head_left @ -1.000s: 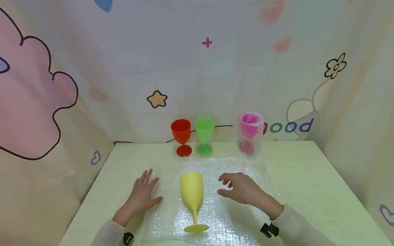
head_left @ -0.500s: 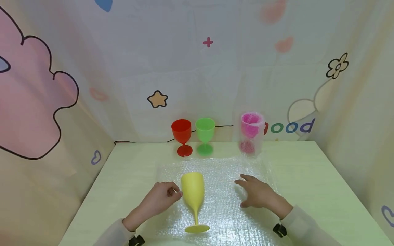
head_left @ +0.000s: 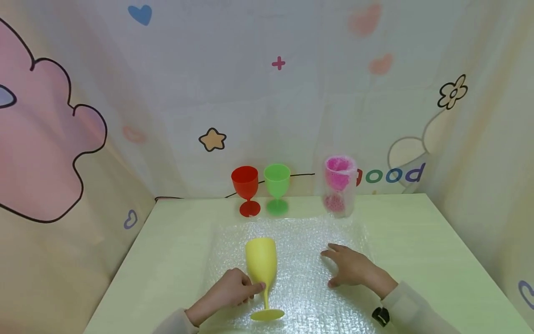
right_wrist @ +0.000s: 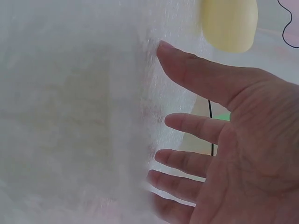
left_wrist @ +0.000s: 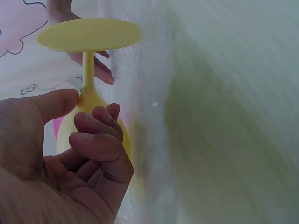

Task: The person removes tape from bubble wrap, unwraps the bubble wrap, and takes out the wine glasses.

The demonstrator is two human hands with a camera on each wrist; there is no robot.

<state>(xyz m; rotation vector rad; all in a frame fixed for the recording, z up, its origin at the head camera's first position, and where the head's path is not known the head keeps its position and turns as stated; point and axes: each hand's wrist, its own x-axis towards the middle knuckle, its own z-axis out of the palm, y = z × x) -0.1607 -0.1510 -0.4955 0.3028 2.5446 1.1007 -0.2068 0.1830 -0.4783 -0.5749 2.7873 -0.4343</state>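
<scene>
A yellow plastic goblet (head_left: 261,260) lies on its side on a sheet of bubble wrap (head_left: 300,287), its foot toward me. My left hand (head_left: 233,288) pinches it where the bowl narrows into the stem. In the left wrist view the thumb (left_wrist: 63,103) is at the stem's base and the curled fingers (left_wrist: 105,144) lie across the bowl. To the right, my right hand (head_left: 354,268) has its fingertips at the bubble wrap, holding nothing. Its fingers (right_wrist: 187,162) are spread and nearly straight in the right wrist view, with the goblet's bowl beyond the thumb.
Along the back edge of the pale table (head_left: 417,260) stand a red goblet (head_left: 245,183) and a green goblet (head_left: 277,181). Right of them is a pink goblet (head_left: 339,178) wrapped in bubble wrap. A printed curtain (head_left: 250,83) hangs behind and at both sides.
My left hand has moved from the sheet's left side to the goblet and then down to its stem. The right hand shifted right and spread its fingers. The goblet stays in place.
</scene>
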